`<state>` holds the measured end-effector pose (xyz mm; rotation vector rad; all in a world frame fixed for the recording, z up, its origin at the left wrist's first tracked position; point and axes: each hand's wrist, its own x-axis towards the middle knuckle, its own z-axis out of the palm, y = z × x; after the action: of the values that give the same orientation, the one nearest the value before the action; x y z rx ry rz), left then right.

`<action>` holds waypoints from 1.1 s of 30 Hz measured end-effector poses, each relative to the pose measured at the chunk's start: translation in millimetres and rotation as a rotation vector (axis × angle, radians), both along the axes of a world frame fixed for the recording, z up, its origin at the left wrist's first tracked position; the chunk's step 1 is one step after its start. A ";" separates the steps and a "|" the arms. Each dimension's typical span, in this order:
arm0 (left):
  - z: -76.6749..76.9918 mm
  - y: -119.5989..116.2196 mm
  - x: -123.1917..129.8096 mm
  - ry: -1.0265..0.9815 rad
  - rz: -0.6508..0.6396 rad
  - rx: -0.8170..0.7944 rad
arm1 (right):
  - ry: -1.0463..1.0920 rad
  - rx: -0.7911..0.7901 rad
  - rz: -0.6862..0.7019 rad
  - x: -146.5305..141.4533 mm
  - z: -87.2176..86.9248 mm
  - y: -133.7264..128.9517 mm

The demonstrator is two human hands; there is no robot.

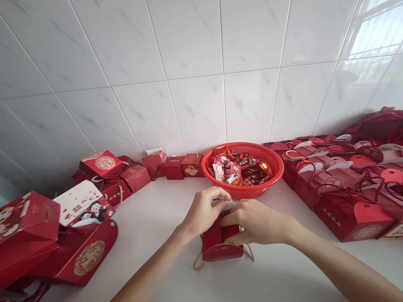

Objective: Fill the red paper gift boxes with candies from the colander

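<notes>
A small red gift box (223, 251) with a rounded front flap stands on the white table in front of me. Beaded cord handles hang from its two sides. My left hand (203, 212) is curled at the far left edge of the box, its thumb and fingertips closed near the back flap. From the right, my right hand (256, 222) grips the box's upper panels, with thumb and fingers bent over the top. The inside of the box is hidden by my hands. Just behind them sits a red plastic basket (278, 173) holding several wrapped candies (233, 172).
Rows of red gift boxes (356, 218) with cords fill the right side. On the left lie stacked and tilted boxes, including a large red box (87, 257) and a white printed box (82, 202). Small red boxes (175, 168) line the tiled wall (198, 104).
</notes>
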<state>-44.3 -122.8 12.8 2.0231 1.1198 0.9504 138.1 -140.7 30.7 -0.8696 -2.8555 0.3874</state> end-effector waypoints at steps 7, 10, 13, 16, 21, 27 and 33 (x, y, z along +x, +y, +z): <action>-5.9 8.9 -2.5 0.026 -0.015 0.018 | -0.184 0.110 -0.097 -6.5 1.6 -1.8; -6.7 11.5 -3.7 0.057 -0.028 -0.003 | -0.202 0.109 -0.115 -2.3 0.1 -2.8; -4.9 12.1 -6.8 0.105 -0.054 -0.039 | -0.177 0.096 -0.158 2.6 2.2 -4.7; -1.8 9.9 -10.3 0.198 -0.078 -0.078 | -0.166 0.081 -0.217 8.5 8.0 -5.7; -3.3 3.1 -10.3 0.330 -0.035 -0.071 | -0.137 0.069 -0.292 22.0 17.0 -6.8; 4.6 6.3 -17.3 0.334 -0.052 -0.219 | -0.201 0.037 -0.350 33.1 19.4 -9.1; 17.9 24.5 -48.2 0.243 -0.303 -0.483 | -0.154 -0.094 -0.350 48.7 21.1 -0.5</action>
<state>-92.5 -98.4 30.7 1.8564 1.0066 0.2526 186.7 -141.2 51.8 -1.4452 -2.7539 0.4293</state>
